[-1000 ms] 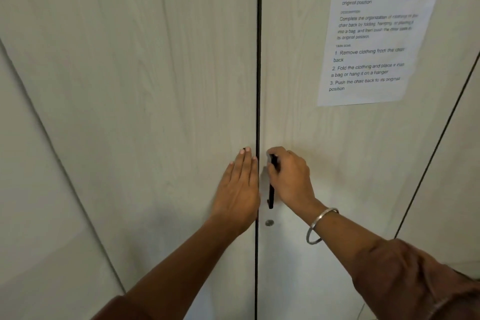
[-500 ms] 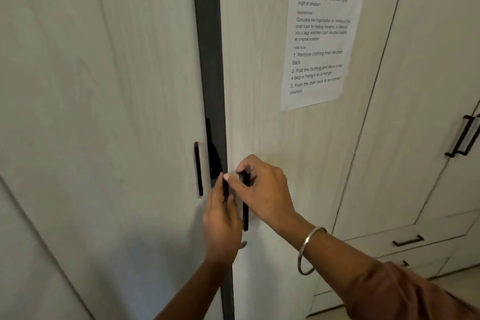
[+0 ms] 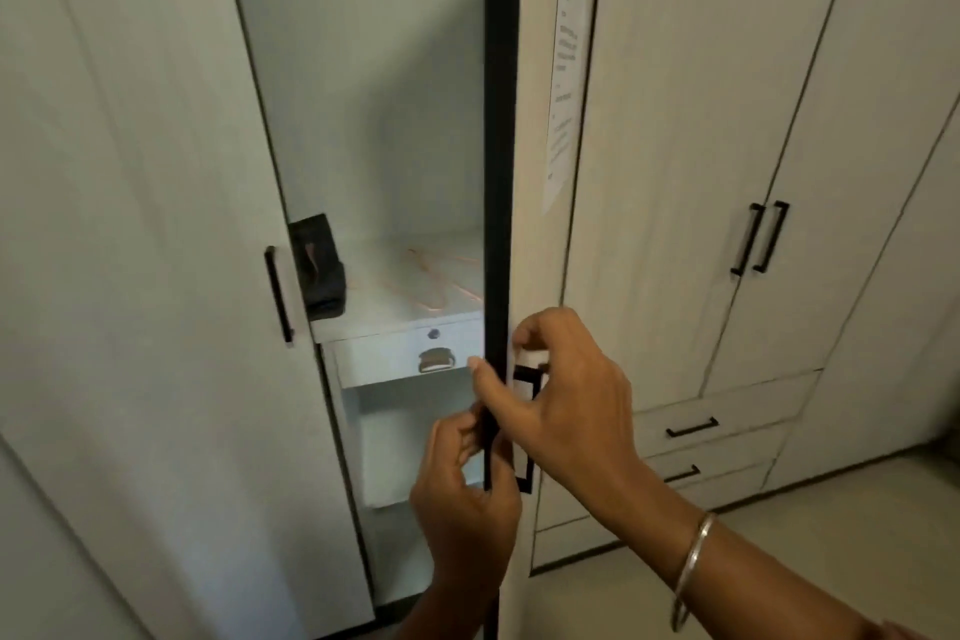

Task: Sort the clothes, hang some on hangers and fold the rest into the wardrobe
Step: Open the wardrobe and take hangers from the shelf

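The pale wood wardrobe stands half open. Its right door (image 3: 540, 244) has swung out, edge-on to me, with a black edge strip. My right hand (image 3: 561, 400) grips that door's black handle (image 3: 524, 431). My left hand (image 3: 462, 499) is curled around the door's edge just below. Inside, a white shelf (image 3: 410, 286) holds a dark folded item (image 3: 317, 270) at its left and thin pale hangers, blurred. A small drawer (image 3: 405, 359) with a cup pull sits under the shelf. The left door (image 3: 135, 276) stays closed.
A printed paper sheet (image 3: 566, 62) is taped on the swinging door. To the right stand more closed wardrobe doors (image 3: 810, 203) with black handles and two drawers (image 3: 722, 426) below. Pale floor (image 3: 779, 525) shows at the lower right.
The right door went from closed to swung wide, exposing the shelf and drawer. My left hand left the left door's face and took the right door's edge. The view shifted right.
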